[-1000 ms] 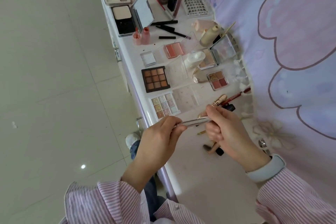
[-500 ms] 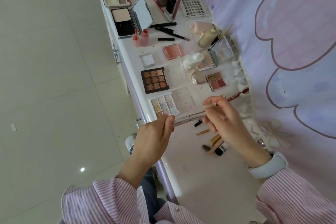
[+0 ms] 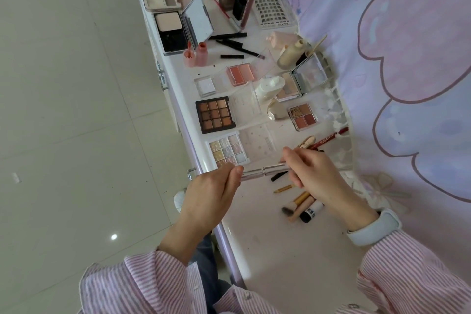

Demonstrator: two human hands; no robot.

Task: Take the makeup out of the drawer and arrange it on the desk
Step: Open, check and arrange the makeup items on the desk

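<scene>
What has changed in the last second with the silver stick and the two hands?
The hands moved apart: the left hand drew toward the desk edge and the right hand shifted toward the wall, so more of the silver stick now shows between them. Both still pinch its ends. The palettes, bottles and brushes on the desk lie as before.

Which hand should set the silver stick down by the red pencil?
Right hand, probably: it grips the silver stick on the side nearer the red pencil; the left hand pinches the end at the desk's edge.
</scene>
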